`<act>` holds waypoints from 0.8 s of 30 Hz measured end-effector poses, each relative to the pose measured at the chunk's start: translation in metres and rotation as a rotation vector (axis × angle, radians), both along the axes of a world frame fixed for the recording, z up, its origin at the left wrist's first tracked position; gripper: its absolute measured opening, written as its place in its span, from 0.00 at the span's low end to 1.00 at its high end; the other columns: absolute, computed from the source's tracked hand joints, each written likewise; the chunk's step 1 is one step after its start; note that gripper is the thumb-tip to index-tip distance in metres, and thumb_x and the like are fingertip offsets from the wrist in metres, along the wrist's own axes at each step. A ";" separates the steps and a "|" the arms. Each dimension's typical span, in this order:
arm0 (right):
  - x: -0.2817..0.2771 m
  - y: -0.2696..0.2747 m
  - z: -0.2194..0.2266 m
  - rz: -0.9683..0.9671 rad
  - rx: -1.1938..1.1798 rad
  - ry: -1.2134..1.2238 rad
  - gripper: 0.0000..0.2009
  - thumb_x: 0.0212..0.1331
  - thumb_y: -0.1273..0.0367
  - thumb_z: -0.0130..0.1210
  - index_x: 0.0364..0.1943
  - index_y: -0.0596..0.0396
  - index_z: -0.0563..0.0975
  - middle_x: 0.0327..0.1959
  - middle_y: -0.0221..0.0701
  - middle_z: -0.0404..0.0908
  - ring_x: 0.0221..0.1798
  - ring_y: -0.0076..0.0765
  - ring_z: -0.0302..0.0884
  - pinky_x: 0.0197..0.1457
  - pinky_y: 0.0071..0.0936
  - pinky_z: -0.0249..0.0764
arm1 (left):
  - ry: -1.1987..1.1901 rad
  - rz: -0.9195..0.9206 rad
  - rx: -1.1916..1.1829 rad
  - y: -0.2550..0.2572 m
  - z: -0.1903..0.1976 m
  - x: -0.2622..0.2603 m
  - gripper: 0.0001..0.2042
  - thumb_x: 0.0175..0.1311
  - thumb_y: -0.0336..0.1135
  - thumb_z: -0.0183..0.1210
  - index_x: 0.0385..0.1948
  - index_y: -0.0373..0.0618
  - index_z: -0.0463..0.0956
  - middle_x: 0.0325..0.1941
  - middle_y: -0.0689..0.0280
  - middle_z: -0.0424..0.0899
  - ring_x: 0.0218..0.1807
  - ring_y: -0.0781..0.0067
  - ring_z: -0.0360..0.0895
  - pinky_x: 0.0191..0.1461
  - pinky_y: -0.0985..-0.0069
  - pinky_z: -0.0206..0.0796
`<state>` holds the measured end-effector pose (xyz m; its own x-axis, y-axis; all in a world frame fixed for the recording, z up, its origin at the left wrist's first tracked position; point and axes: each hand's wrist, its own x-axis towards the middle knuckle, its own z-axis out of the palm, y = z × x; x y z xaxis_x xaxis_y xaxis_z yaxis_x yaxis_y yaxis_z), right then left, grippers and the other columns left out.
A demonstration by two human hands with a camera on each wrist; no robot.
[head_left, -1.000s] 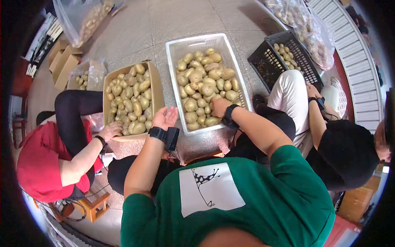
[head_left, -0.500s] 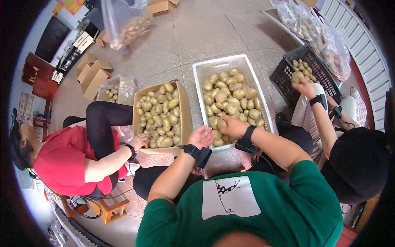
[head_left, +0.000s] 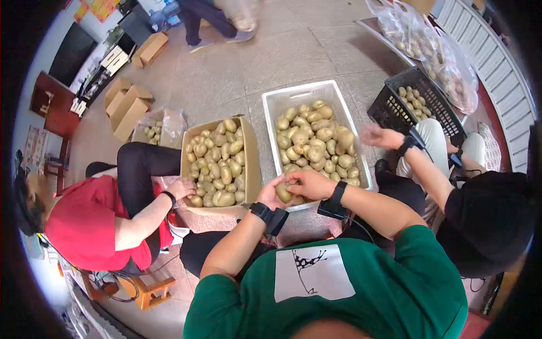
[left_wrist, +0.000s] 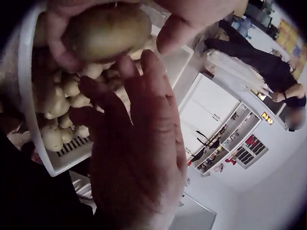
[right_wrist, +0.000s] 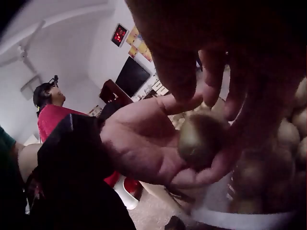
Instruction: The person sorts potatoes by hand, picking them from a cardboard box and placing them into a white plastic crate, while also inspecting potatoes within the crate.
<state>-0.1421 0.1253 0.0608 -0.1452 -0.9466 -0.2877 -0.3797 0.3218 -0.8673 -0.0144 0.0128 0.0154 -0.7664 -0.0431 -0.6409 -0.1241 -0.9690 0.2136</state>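
Note:
A potato (head_left: 283, 194) is between both hands at the near left corner of the white crate (head_left: 361, 161). The right hand (head_left: 311, 185) grips it from above; in the left wrist view its fingers curl round the potato (left_wrist: 108, 31). My left hand (head_left: 272, 195) is palm up below, fingers relaxed and slightly bent. In the right wrist view the potato (right_wrist: 199, 141) lies against the left palm (right_wrist: 144, 139), with right fingers hanging over it. Many potatoes (head_left: 316, 135) fill the crate.
Left of the crate stands a cardboard box (head_left: 253, 164) of potatoes, touched by a person in red (head_left: 96, 220). At right, another person's hand (head_left: 383, 137) is beside the white crate, near a black crate (head_left: 389, 107). Someone walks behind, legs visible (head_left: 206, 22).
My right hand has brought a potato from over the crate to my left palm. The right-hand person's hand has moved from the black crate towards the white one.

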 end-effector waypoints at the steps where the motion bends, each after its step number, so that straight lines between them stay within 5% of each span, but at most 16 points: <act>1: 0.000 0.001 0.000 -0.004 -0.072 0.065 0.14 0.51 0.64 0.53 0.41 0.54 0.72 0.32 0.35 0.78 0.34 0.30 0.76 0.38 0.25 0.70 | 0.032 -0.023 0.013 -0.008 -0.012 0.002 0.14 0.60 0.43 0.44 0.42 0.45 0.68 0.41 0.60 0.75 0.41 0.63 0.73 0.46 0.61 0.64; 2: 0.001 0.001 0.002 0.003 -0.144 0.125 0.14 0.51 0.63 0.53 0.40 0.54 0.73 0.31 0.34 0.78 0.33 0.30 0.75 0.37 0.25 0.70 | 0.061 -0.034 0.027 -0.016 -0.025 0.007 0.14 0.60 0.43 0.44 0.41 0.44 0.68 0.40 0.60 0.76 0.40 0.63 0.74 0.45 0.64 0.64; 3: 0.000 0.001 0.007 -0.003 -0.150 0.038 0.15 0.50 0.61 0.52 0.39 0.54 0.74 0.35 0.39 0.77 0.38 0.40 0.75 0.40 0.30 0.70 | 0.058 -0.010 -0.018 -0.017 -0.012 0.006 0.13 0.60 0.41 0.47 0.41 0.42 0.67 0.35 0.61 0.76 0.36 0.67 0.74 0.39 0.71 0.68; 5: -0.002 0.000 0.010 0.030 -0.126 -0.014 0.15 0.51 0.63 0.52 0.39 0.56 0.74 0.34 0.39 0.77 0.36 0.39 0.75 0.40 0.31 0.70 | -0.103 0.176 0.040 -0.036 -0.020 0.013 0.12 0.58 0.38 0.50 0.40 0.41 0.67 0.31 0.62 0.75 0.32 0.69 0.74 0.33 0.77 0.69; 10: 0.000 -0.005 0.031 -0.018 -0.064 0.017 0.13 0.52 0.66 0.55 0.40 0.59 0.72 0.30 0.26 0.74 0.28 0.18 0.67 0.33 0.19 0.67 | -0.126 0.570 0.077 -0.095 -0.066 0.046 0.15 0.55 0.38 0.55 0.37 0.39 0.64 0.26 0.62 0.72 0.26 0.67 0.72 0.25 0.77 0.69; 14: -0.002 -0.005 0.016 0.003 -0.058 0.037 0.13 0.52 0.66 0.55 0.40 0.59 0.73 0.29 0.26 0.74 0.27 0.19 0.66 0.31 0.19 0.66 | -0.282 0.757 -0.105 -0.119 -0.054 0.067 0.14 0.58 0.41 0.51 0.36 0.39 0.65 0.30 0.59 0.72 0.28 0.66 0.70 0.26 0.77 0.69; 16: -0.003 -0.003 0.011 0.007 -0.057 0.050 0.14 0.50 0.66 0.56 0.39 0.59 0.73 0.30 0.30 0.75 0.28 0.24 0.69 0.33 0.21 0.68 | -0.546 1.095 -0.121 -0.130 -0.050 0.070 0.15 0.61 0.43 0.47 0.40 0.41 0.65 0.39 0.59 0.70 0.38 0.64 0.69 0.29 0.72 0.71; 17: -0.003 -0.004 0.010 0.005 -0.057 0.052 0.14 0.50 0.66 0.56 0.39 0.59 0.73 0.30 0.30 0.75 0.28 0.24 0.69 0.33 0.21 0.68 | -0.543 1.093 -0.120 -0.138 -0.053 0.074 0.15 0.61 0.43 0.47 0.40 0.41 0.65 0.39 0.59 0.70 0.38 0.64 0.69 0.29 0.72 0.71; 19: -0.004 -0.003 0.009 0.018 -0.036 0.059 0.14 0.50 0.66 0.55 0.39 0.60 0.73 0.31 0.32 0.75 0.30 0.26 0.70 0.34 0.23 0.68 | -0.442 1.220 0.102 -0.144 -0.058 0.084 0.16 0.62 0.45 0.45 0.44 0.44 0.65 0.45 0.61 0.67 0.46 0.61 0.65 0.31 0.68 0.72; 20: -0.005 -0.004 0.011 0.011 -0.033 0.062 0.14 0.50 0.66 0.55 0.39 0.60 0.73 0.31 0.32 0.75 0.30 0.26 0.70 0.34 0.23 0.68 | -0.348 1.217 -0.048 -0.140 -0.064 0.086 0.16 0.61 0.44 0.44 0.46 0.45 0.65 0.45 0.62 0.68 0.45 0.59 0.67 0.34 0.67 0.72; 24: -0.006 -0.003 0.008 0.040 0.011 0.073 0.14 0.51 0.66 0.55 0.39 0.60 0.72 0.32 0.34 0.75 0.31 0.27 0.71 0.35 0.23 0.68 | -0.346 1.262 0.032 -0.136 -0.054 0.073 0.12 0.60 0.41 0.44 0.34 0.42 0.69 0.33 0.60 0.72 0.37 0.61 0.70 0.32 0.69 0.69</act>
<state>-0.1480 0.1224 0.0691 -0.1278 -0.9491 -0.2879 -0.4543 0.3141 -0.8336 0.0581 -0.1233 -0.0385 -0.0060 -0.5869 -0.8097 0.8241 -0.4616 0.3284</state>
